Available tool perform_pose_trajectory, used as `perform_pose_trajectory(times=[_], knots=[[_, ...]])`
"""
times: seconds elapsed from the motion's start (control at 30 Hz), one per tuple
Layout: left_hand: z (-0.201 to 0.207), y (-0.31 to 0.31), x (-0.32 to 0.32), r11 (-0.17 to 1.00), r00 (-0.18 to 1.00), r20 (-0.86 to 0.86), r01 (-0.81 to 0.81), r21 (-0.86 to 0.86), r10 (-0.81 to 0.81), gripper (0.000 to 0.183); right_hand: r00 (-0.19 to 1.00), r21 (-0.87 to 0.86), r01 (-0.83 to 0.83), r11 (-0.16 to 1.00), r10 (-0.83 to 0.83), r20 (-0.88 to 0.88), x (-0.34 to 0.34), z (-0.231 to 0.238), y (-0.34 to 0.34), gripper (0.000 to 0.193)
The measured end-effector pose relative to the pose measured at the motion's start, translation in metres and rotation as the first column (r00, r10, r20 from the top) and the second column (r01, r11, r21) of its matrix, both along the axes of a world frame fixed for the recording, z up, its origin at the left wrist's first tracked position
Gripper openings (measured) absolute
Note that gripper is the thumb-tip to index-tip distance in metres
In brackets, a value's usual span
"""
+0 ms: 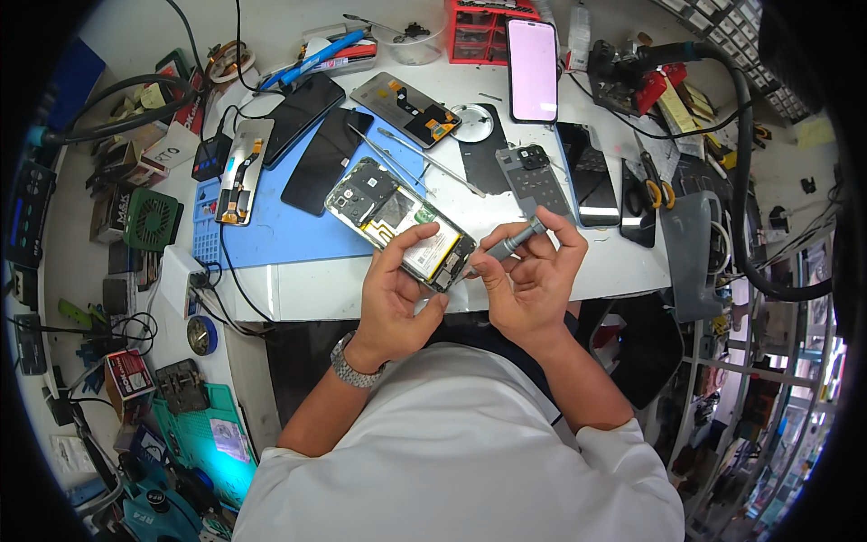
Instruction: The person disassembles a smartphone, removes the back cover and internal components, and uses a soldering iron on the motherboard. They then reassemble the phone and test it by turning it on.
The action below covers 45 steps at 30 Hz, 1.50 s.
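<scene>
Pinching the grey screwdriver [518, 242] between thumb and fingers, your right hand [535, 285] works right at the near end of the opened phone [375, 230], and the shaft slants down toward that phone's lower edge! Whether the tip touches a screw is too small to tell. Over to your left hand [397, 294]: thumb and fingers are closed on the phone's near end, index finger bent over its side. And here's the phone itself, held at a slant in front of you, its far end over the blue mat [348, 242], its near end over the front strip of the white table [596, 266], innards and pale battery [440, 250] facing up.

Just beyond it, a pair of metal tweezers [442, 164] lies aslant. Farther left on the mat, a loose screen panel [242, 172] shows its silvery back, close to two dark phones. To the right, a dark back cover [535, 179] with a camera bump lies near your right hand, and beyond that stands a phone with a lit pinkish screen [533, 70]. Orange-handled scissors [657, 185] sit out at the table's right side!
</scene>
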<state>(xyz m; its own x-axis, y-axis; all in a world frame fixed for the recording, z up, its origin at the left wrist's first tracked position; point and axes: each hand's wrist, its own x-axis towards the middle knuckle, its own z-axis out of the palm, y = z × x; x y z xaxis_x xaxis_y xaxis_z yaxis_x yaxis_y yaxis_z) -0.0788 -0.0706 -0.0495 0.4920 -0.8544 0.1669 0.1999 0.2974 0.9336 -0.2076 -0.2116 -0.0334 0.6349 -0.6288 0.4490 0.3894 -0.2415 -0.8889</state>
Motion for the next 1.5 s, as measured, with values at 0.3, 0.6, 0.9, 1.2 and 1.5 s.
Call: perform_pose_trajectory(times=[0.3, 0.6, 0.9, 1.2, 1.5], knots=[[0.002, -0.002, -0.001, 1.0, 1.0, -0.017, -0.006, -0.018, 0.006, 0.083, 1.0, 0.011, -0.022, 1.0, 0.023, -0.011, 0.004, -0.007, 0.009, 0.078], [0.004, -0.002, 0.0, 1.0, 1.0, -0.009, 0.005, -0.016, -0.005, 0.084, 0.999, -0.008, -0.041, 0.999, 0.041, -0.026, 0.006, -0.012, 0.01, 0.078], [0.002, -0.001, 0.0, 1.0, 0.999, -0.031, 0.009, -0.004, -0.009, 0.083, 1.0, -0.175, -0.013, 0.984, 0.011, -0.012, 0.004, -0.01, 0.01, 0.078], [-0.002, -0.002, -0.001, 0.999, 1.0, -0.027, -0.006, -0.037, 0.005, 0.083, 0.99, -0.374, -0.051, 0.926, 0.096, 0.103, 0.003, -0.017, 0.004, 0.077], [0.001, -0.001, -0.002, 1.0, 0.998, -0.063, -0.018, 0.006, 0.018, 0.086, 0.991, -0.412, -0.061, 0.909, 0.104, 0.083, -0.004, 0.005, 0.002, 0.065]])
